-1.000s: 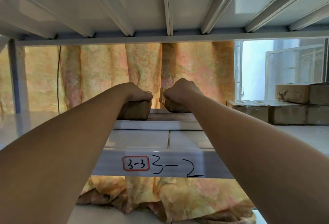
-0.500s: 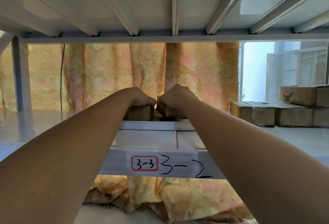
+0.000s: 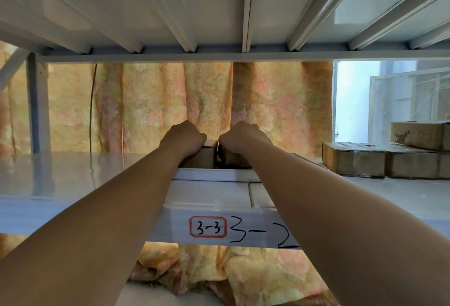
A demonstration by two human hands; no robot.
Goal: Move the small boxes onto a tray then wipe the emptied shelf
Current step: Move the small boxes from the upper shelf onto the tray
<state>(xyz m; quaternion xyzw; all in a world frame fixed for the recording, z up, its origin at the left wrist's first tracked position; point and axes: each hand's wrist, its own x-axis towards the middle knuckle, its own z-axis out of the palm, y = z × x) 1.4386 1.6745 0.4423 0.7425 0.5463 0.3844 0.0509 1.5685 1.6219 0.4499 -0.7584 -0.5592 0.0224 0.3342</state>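
Evidently reaching past the labelled shelf edge (image 3: 175, 227), you are stretching both arms deep, likely to land a pair behind the white tray rim (image 3: 214, 174). Your left hand (image 3: 185, 139) is curling over the left box (image 3: 207, 158), your right hand (image 3: 243, 139) clamping the right box (image 3: 232, 159) beside it, curtain (image 3: 146, 111) hanging behind.
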